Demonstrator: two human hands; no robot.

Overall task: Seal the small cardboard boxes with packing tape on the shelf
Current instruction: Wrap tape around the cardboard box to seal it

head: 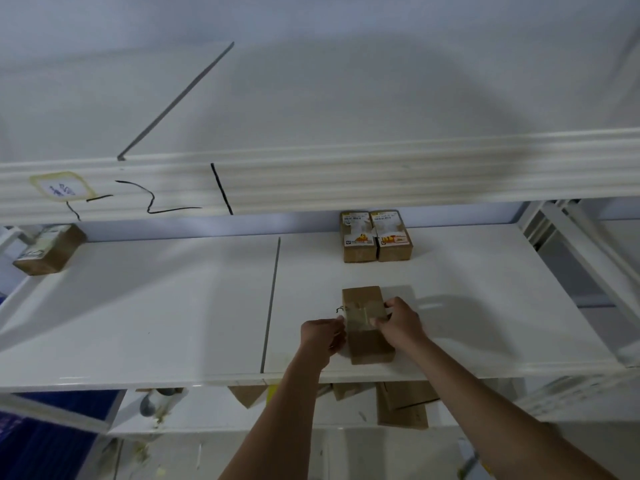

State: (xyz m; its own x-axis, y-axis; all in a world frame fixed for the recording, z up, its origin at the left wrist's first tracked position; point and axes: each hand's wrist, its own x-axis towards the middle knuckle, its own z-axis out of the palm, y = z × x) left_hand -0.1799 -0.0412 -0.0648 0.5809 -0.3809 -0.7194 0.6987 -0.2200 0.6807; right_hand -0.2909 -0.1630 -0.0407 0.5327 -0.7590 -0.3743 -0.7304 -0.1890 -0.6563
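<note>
Both hands, left hand (323, 336) and right hand (398, 322), pinch tape (360, 317) across the small cardboard box (367, 323), steadying it, I judge.

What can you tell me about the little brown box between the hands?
The small box is plain brown cardboard, lying flat near the front of the white shelf. Shiny clear tape crosses its top. The left hand touches its left side and the right hand presses on the tape from the right.
</note>
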